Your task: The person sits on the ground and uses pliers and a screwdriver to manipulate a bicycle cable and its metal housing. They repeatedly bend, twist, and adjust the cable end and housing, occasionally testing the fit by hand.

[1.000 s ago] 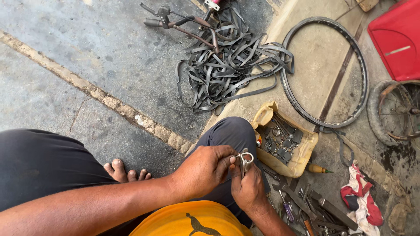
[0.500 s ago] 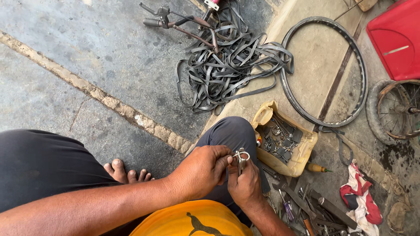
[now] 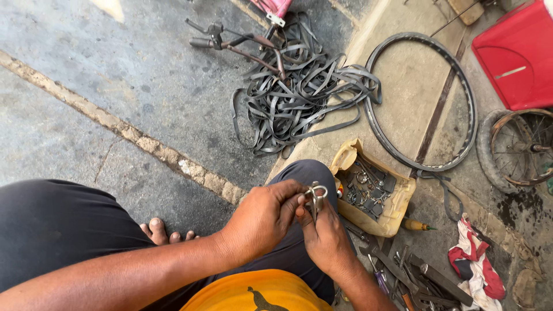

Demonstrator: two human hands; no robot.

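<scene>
A small shiny metal clamp-like part sits between both my hands, just above my knee. My left hand grips it from the left with thumb and fingers. My right hand holds it from below, fingers curled around its lower end. Right beside the hands lies a cut-open yellow container holding several small metal parts.
A heap of black rubber strips lies ahead with a handlebar on it. A bare wheel rim, a small spoked wheel, a red panel, loose tools and a rag lie to the right.
Both hands stay on the metal part; they have shifted slightly left and closer together, with the part turned a little between the fingers.
</scene>
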